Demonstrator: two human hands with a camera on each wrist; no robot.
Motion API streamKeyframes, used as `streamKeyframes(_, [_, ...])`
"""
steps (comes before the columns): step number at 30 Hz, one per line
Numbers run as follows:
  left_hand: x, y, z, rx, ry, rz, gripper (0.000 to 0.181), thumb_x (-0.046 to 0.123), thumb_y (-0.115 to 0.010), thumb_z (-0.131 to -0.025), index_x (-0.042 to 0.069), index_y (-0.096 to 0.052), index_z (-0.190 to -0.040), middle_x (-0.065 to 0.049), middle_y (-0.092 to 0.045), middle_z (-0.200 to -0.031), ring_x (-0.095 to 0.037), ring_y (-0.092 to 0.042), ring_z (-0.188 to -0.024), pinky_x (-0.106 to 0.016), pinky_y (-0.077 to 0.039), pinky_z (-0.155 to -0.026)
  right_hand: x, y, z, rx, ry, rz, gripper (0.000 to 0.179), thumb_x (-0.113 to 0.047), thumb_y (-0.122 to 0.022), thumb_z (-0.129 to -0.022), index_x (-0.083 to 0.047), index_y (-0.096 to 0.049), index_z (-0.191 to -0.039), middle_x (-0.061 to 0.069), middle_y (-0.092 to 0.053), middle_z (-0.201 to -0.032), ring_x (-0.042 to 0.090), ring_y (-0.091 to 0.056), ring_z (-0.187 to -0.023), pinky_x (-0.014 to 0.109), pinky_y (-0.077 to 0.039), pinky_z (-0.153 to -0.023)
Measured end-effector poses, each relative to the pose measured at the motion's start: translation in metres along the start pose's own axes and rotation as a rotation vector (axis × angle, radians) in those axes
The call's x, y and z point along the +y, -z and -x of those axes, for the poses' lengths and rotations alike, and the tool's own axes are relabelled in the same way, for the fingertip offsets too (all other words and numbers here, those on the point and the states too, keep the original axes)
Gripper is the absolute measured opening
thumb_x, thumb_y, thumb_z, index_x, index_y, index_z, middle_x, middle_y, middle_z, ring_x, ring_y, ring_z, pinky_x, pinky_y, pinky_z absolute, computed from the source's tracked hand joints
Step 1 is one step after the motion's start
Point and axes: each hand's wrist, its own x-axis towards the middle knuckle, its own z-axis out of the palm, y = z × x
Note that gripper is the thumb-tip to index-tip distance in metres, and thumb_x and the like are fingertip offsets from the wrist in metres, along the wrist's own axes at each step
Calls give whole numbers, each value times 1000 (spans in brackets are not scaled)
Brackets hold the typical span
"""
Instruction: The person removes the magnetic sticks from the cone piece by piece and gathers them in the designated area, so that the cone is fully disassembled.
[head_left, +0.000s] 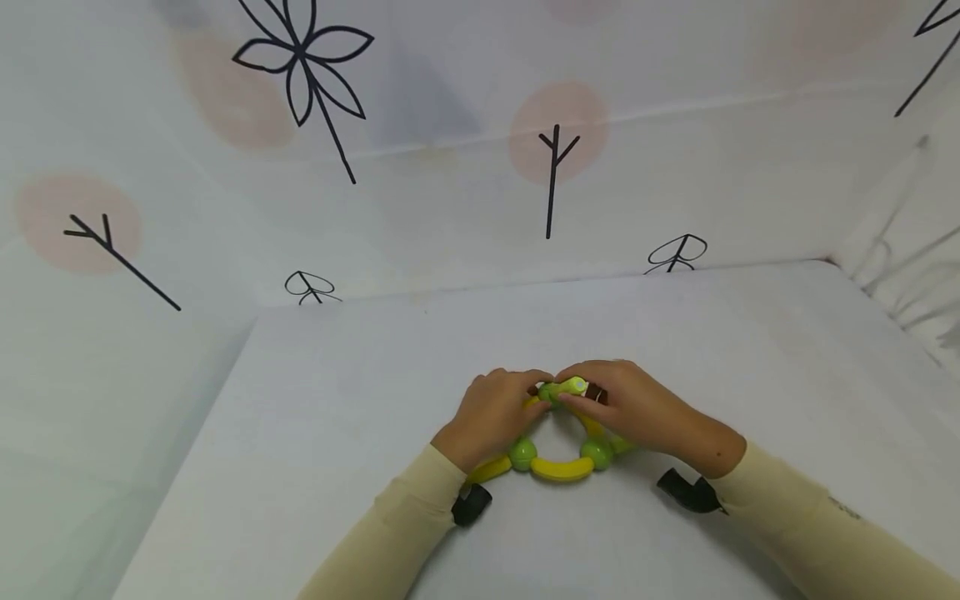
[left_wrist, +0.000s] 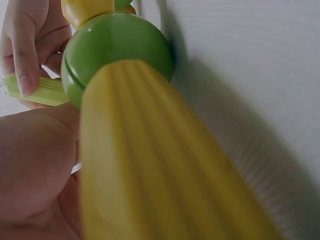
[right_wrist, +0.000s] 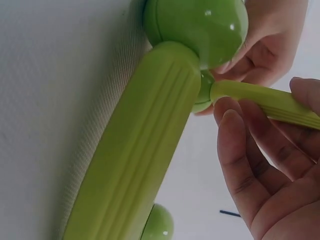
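On the white table lies a frame of glossy green balls and curved, ridged rods in yellow and lime. At its far corner my left hand [head_left: 495, 412] grips a green ball [right_wrist: 202, 92]. My right hand [head_left: 630, 404] pinches a lime rod [right_wrist: 265, 97] between thumb and fingers, and one end of that rod meets the ball. Nearer to me, a yellow rod [head_left: 562, 469] joins a left green ball [head_left: 522, 452] and a right green ball [head_left: 597, 452]. Another yellow rod [left_wrist: 145, 160] runs out from the left ball, partly under my left wrist.
A second lime rod [right_wrist: 135, 145] extends outward from the right ball, with one more green ball [right_wrist: 159, 222] beyond it. Black wrist devices [head_left: 688, 492] sit by both cuffs. A white cloth wall [head_left: 450, 217] with plant drawings stands behind the table [head_left: 337, 400].
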Motion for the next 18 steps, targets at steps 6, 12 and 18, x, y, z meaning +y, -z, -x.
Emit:
streamKeyframes(6, [1, -1, 1, 23, -16, 7, 34, 32, -69, -95, 25, -68, -128, 7, -74, -112, -13, -65, -95, -32, -52, -84, 0, -4, 2, 10, 18, 14, 24, -21, -68, -96, -17, -71, -120, -6, -72, -107, 7, -59, -75, 22, -51, -66])
streamKeyframes(12, [1, -3, 1, 47, -3, 36, 32, 32, -69, -95, 28, -70, -127, 9, -74, -114, -10, -65, -94, -32, -52, -84, 0, -4, 3, 0, 23, 5, 24, -20, -68, -96, -15, -70, -120, -6, -71, -106, 7, -58, -75, 21, -51, -66])
streamKeyframes(18, [1, -5, 1, 78, 0, 50, 30, 32, -69, -95, 28, -71, -125, 10, -75, -111, -5, -65, -88, -29, -51, -77, -1, -4, 2, -4, 20, -11, 25, -19, -67, -97, -14, -70, -121, -5, -71, -107, 9, -59, -76, 22, -51, -66])
